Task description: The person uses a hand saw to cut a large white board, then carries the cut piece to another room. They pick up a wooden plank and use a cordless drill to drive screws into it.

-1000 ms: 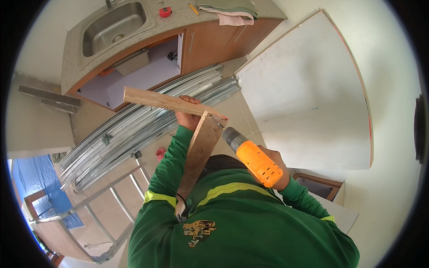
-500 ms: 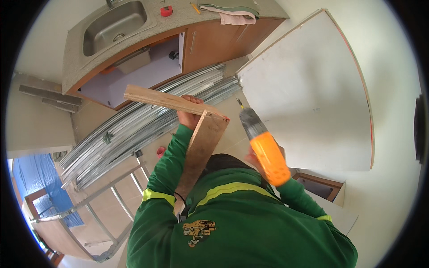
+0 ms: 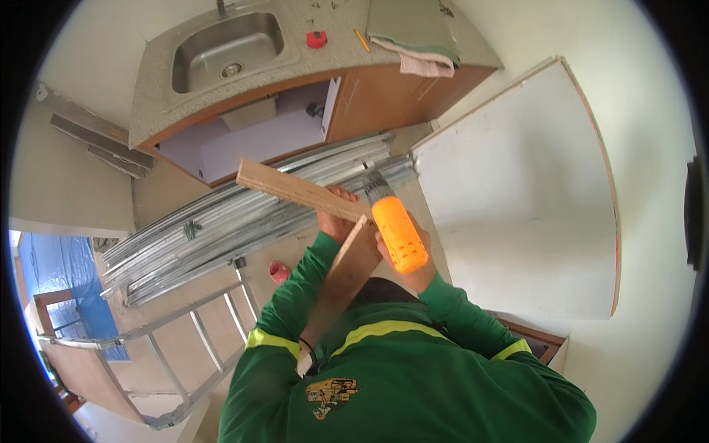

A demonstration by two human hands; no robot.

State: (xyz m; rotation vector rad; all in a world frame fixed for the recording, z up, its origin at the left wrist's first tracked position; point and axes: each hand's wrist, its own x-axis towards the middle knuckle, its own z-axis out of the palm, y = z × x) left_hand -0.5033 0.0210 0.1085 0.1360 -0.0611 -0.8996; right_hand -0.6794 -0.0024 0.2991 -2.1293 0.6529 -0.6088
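Two wooden boards meet at a corner in front of my chest. My left hand (image 3: 337, 214) is wrapped round the upper board (image 3: 284, 188), which points off to the far left. The wider lower board (image 3: 346, 277) runs from that corner down toward my body, beside my left forearm. In my right hand (image 3: 413, 255) is an orange and black cordless drill (image 3: 399, 232), gripped from below and tilted with its dark chuck pointing away from me. The drill is just right of the boards' corner; whether it touches the wood I cannot tell.
Long metal studs (image 3: 244, 221) lie on the floor below a sink counter (image 3: 310, 63) with an open cabinet. A red tape measure (image 3: 316, 39), a pencil (image 3: 362, 40) and cloths (image 3: 417, 44) rest on it. A ladder (image 3: 196, 332) lies left; a large white panel (image 3: 524, 192) leans right.
The drill has moved left and nearer the boards' corner. The view has shifted, so the sink and the boards appear lower and farther right.
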